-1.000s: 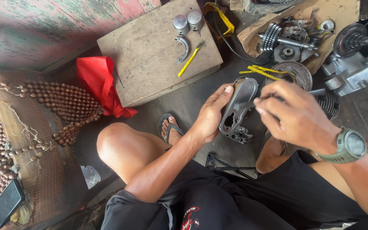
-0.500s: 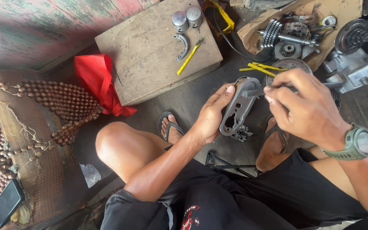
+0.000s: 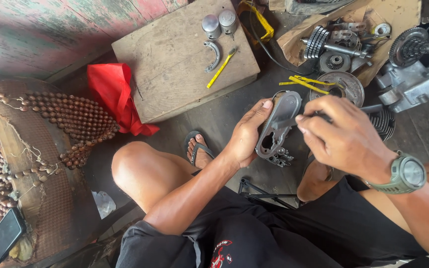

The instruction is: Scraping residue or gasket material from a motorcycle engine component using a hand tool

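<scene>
My left hand (image 3: 247, 136) grips a grey metal engine cover plate (image 3: 278, 126), oblong with round openings, holding it upright between my knees. My right hand (image 3: 346, 136), with a green watch on the wrist, is closed on a thin dark tool (image 3: 291, 121) whose tip rests against the face of the plate. Most of the tool is hidden inside my fist. I sit low with bare knees, one foot in a sandal (image 3: 197, 146) just left of the plate.
A wooden block (image 3: 175, 74) ahead carries two small metal cylinders (image 3: 219, 22), a curved metal piece (image 3: 214, 54) and a yellow tool (image 3: 222, 67). A red cloth (image 3: 115, 97) lies left. Gears, a clutch plate (image 3: 343, 87) and an engine case (image 3: 413, 84) sit at right.
My right hand has come down and left onto the plate, bringing the tool's tip against its face. My left hand has tilted the plate slightly.
</scene>
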